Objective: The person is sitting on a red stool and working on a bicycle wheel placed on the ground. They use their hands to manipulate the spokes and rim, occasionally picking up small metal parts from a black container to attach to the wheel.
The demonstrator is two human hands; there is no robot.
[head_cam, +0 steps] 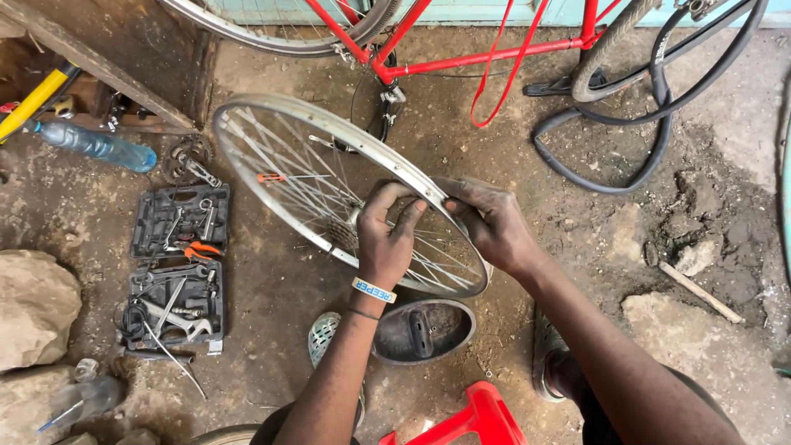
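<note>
2 hands are closed on a bicycle wheel held above the dirt floor, its rim gripped by the left hand and the right hand, with an open tool case lying to the left

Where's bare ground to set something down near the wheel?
Free: dirt between the wheel rim and loose tyre; also between the tool case and wheel. Crowded: left side with bottle, rocks; under both hands.
</note>
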